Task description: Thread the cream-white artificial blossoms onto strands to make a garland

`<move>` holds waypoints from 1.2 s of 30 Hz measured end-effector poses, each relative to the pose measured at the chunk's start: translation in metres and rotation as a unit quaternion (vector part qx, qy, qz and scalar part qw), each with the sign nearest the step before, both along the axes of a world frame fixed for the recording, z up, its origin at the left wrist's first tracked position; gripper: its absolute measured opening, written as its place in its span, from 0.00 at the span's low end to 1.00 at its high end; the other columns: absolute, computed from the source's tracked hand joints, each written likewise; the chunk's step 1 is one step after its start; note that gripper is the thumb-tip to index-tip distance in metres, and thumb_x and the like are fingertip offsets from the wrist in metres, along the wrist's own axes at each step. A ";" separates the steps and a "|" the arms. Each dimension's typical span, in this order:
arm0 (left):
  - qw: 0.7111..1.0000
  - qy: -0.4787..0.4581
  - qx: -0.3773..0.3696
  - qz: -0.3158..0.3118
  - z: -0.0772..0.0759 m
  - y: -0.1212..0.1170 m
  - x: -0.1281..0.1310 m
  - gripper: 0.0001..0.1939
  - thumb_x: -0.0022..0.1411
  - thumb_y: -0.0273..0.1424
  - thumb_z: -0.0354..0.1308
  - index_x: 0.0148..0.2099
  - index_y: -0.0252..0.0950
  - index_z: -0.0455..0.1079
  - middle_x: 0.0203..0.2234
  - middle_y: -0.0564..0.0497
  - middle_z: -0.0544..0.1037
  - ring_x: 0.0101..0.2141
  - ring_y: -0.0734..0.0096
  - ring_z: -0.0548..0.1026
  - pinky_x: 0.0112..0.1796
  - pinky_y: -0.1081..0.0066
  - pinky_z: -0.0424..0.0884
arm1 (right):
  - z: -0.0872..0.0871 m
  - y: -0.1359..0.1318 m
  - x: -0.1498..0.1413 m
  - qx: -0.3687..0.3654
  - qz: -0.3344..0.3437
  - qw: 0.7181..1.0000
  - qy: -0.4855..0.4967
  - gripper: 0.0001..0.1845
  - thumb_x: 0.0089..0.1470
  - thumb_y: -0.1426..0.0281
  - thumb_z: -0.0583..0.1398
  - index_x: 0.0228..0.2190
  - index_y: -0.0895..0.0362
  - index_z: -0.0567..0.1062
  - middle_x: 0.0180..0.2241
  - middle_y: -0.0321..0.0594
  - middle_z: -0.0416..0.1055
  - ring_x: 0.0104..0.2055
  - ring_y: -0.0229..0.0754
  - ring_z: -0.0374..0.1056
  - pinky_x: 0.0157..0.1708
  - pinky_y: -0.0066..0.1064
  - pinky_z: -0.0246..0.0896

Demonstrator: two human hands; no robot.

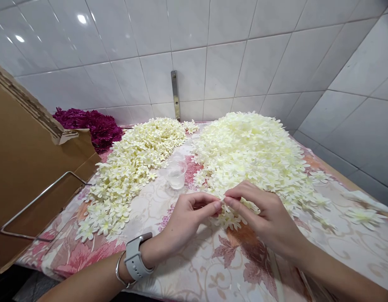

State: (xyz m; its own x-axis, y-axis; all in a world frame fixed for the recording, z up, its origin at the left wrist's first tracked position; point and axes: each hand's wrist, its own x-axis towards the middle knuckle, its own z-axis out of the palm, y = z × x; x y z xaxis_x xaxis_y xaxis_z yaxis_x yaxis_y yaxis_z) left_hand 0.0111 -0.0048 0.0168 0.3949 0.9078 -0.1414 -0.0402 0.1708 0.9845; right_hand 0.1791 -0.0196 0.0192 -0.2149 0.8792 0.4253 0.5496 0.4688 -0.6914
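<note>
My left hand (pixel 194 214) and my right hand (pixel 263 212) meet at the fingertips in front of the large pile of white artificial flowers (pixel 250 147). Thumb and forefinger of each hand are pinched together. A small white artificial flower (pixel 222 202) shows between them, mostly covered by the fingers. A few more loose blossoms lie just under the right hand. Left of the hands stands a small clear plastic cup (pixel 175 175) with something clear in it. Past the cup spreads a second pile of cream-yellow artificial flowers (pixel 127 167).
A floral tablecloth (pixel 187 268) covers the table. On the left stands a cardboard box (pixel 33 167) with a metal wire handle (pixel 39 197) in front. Purple artificial flowers (pixel 99 128) lie behind it. A metal bracket (pixel 175 94) sits against the tiled wall (pixel 228 71).
</note>
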 end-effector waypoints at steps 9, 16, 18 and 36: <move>1.000 0.012 0.009 0.008 -0.004 0.002 0.000 0.07 0.51 0.32 0.62 0.27 0.33 0.76 0.23 0.50 0.76 0.27 0.72 0.71 0.31 0.74 0.66 | 0.001 0.006 0.002 -0.156 0.012 0.987 0.040 0.15 0.56 0.63 0.53 0.23 0.56 0.71 0.22 0.35 0.68 0.25 0.37 0.63 0.25 0.26 0.57; 0.999 0.008 -0.036 0.028 -0.001 0.001 0.001 0.06 0.51 0.31 0.62 0.26 0.33 0.74 0.22 0.51 0.74 0.26 0.75 0.70 0.30 0.75 0.65 | 0.005 0.006 0.007 -0.078 -0.043 0.996 -0.015 0.13 0.56 0.65 0.53 0.23 0.55 0.69 0.21 0.34 0.68 0.23 0.37 0.63 0.23 0.28 0.56; 0.998 0.008 -0.042 0.043 0.000 0.000 0.002 0.07 0.50 0.31 0.63 0.25 0.33 0.73 0.21 0.51 0.74 0.25 0.75 0.70 0.29 0.76 0.65 | 0.007 0.007 0.011 0.009 -0.092 0.995 -0.048 0.11 0.56 0.66 0.54 0.24 0.54 0.69 0.23 0.36 0.69 0.25 0.39 0.64 0.25 0.30 0.57; 1.000 0.018 0.000 0.016 -0.003 0.002 0.000 0.08 0.52 0.33 0.62 0.27 0.33 0.75 0.23 0.51 0.74 0.27 0.74 0.70 0.31 0.74 0.64 | 0.009 0.005 0.009 -0.067 0.038 0.997 -0.026 0.11 0.57 0.69 0.54 0.25 0.55 0.72 0.25 0.36 0.70 0.29 0.38 0.65 0.29 0.30 0.58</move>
State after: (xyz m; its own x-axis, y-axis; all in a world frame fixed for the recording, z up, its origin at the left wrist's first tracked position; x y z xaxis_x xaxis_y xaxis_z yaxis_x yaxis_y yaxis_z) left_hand 0.0111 -0.0025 0.0137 0.3594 0.9201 -0.1554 -0.0097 0.1702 0.9854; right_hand 0.1879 -0.0146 0.0280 -0.3017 0.9075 0.2922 0.5525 0.4162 -0.7222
